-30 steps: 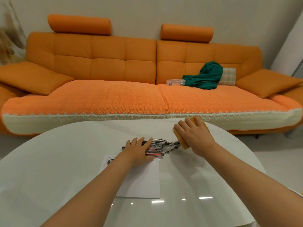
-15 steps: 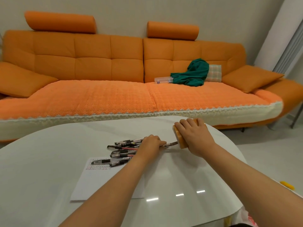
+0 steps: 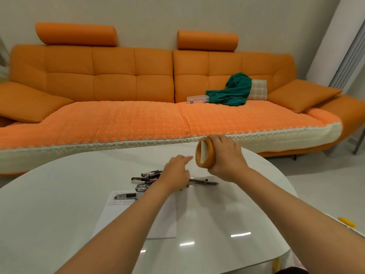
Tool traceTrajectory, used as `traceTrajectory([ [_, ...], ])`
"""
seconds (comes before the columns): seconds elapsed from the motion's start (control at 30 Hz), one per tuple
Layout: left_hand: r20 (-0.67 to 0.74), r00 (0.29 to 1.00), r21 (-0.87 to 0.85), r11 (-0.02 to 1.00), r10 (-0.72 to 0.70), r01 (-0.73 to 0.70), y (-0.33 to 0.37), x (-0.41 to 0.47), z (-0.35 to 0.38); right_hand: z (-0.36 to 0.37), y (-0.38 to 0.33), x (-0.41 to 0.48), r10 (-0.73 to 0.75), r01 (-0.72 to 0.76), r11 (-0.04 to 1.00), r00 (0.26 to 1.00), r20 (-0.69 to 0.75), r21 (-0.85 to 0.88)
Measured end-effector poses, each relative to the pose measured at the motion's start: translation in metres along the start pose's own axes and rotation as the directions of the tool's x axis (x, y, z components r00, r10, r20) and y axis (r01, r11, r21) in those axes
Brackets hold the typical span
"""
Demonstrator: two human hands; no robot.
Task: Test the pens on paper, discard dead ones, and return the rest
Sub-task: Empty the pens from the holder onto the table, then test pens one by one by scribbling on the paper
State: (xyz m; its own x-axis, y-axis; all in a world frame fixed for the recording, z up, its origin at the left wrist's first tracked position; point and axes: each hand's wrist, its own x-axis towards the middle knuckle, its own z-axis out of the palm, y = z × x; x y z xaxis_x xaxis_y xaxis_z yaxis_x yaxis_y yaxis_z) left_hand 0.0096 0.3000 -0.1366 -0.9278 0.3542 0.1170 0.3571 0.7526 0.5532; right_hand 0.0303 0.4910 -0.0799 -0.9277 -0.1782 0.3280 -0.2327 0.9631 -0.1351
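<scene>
We log the pens [image 3: 152, 173] lying left-right along the far edge of the paper [image 3: 164, 220], beneath the nearer left hand [image 3: 175, 172] (grip state unclear), while the right hand [image 3: 227, 157] grips the orange holder [image 3: 206, 165] beyond them, mouth tipped pen-ward.

Nothing is reading clearly. The paper [image 3: 166, 222] is showing rows of small reddish print along its far edge, too blurred to make out. Well beyond the paper, a clear box [image 3: 197, 99] on the sofa [image 3: 118, 123] is carrying a small dark label, likewise illegible.
</scene>
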Motion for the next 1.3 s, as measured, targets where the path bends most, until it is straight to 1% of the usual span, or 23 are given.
traceTrajectory([
  [0.03, -0.068, 0.997, -0.154, 0.987, -0.043, 0.032, 0.001, -0.004, -0.011, 0.001, -0.011, 0.004, 0.034, -0.034, 0.984, 0.999, 0.003, 0.176],
  [0.07, -0.127, 0.987, -0.296, 0.953, -0.099, 0.058, 0.001, -0.009, -0.025, 0.002, -0.024, 0.008, 0.052, -0.052, 0.947, 0.999, 0.008, 0.318],
  [0.1, -0.170, 0.972, -0.408, 0.909, -0.163, 0.081, 0.000, -0.014, -0.039, 0.004, -0.039, 0.013, 0.058, -0.057, 0.906, 0.998, 0.011, 0.420],
  [0.17, -0.207, 0.939, -0.537, 0.834, -0.275, 0.126, -0.011, -0.025, -0.067, 0.011, -0.069, 0.023, 0.053, -0.055, 0.839, 0.998, 0.020, 0.541],
  [0.27, -0.214, 0.904, -0.622, 0.765, -0.371, 0.167, -0.041, -0.043, -0.107, 0.025, -0.118, 0.043, -0.001, -0.034, 0.753, 0.999, 0.052, 0.657],
  [0.33, -0.247, 0.881, -0.609, 0.772, -0.404, 0.183, -0.063, -0.055, -0.130, 0.034, -0.151, 0.056, -0.045, -0.028, 0.679, 0.996, 0.080, 0.734],
  [0.43, -0.341, 0.844, -0.575, 0.802, -0.415, 0.162, -0.097, -0.069, -0.157, 0.047, -0.197, 0.072, -0.093, -0.041, 0.567, 0.989, 0.114, 0.823],
  [0.5, -0.380, 0.815, -0.556, 0.813, -0.437, 0.176, -0.120, -0.076, -0.169, 0.057, -0.223, 0.082, -0.119, -0.082, 0.498, 0.980, 0.162, 0.863],
  [0.6, -0.365, 0.781, -0.605, 0.766, -0.507, 0.215, -0.153, -0.084, -0.177, 0.077, -0.255, 0.094, -0.141, -0.153, 0.427, 0.962, 0.233, 0.891],
  [0.73, -0.372, 0.738, -0.624, 0.740, -0.563, 0.250, -0.186, -0.089, -0.181, 0.103, -0.280, 0.104, -0.164, -0.213, 0.364, 0.944, 0.287, 0.907],
  [0.83, -0.390, 0.707, -0.611, 0.740, -0.590, 0.281, -0.202, -0.087, -0.183, 0.115, -0.291, 0.112, -0.185, -0.211, 0.333, 0.941, 0.284, 0.919],
  [0.93, -0.406, 0.702, -0.580, 0.758, -0.586, 0.298, -0.214, -0.085, -0.184, 0.128, -0.299, 0.117, -0.200, -0.201, 0.332, 0.940, 0.277, 0.922],
  [1.1, -0.405, 0.663, -0.571, 0.740, -0.630, 0.355, -0.232, -0.089, -0.177, 0.148, -0.307, 0.122, -0.230, -0.201, 0.374, 0.925, 0.301, 0.905],
  [1.23, -0.426, 0.666, -0.556, 0.758, -0.612, 0.342, -0.239, -0.088, -0.172, 0.159, -0.306, 0.128, -0.223, -0.207, 0.407, 0.922, 0.316, 0.890],
  [1.3, -0.442, 0.657, -0.545, 0.765, -0.611, 0.343, -0.239, -0.086, -0.168, 0.161, -0.301, 0.131, -0.220, -0.235, 0.426, 0.910, 0.352, 0.874],
])
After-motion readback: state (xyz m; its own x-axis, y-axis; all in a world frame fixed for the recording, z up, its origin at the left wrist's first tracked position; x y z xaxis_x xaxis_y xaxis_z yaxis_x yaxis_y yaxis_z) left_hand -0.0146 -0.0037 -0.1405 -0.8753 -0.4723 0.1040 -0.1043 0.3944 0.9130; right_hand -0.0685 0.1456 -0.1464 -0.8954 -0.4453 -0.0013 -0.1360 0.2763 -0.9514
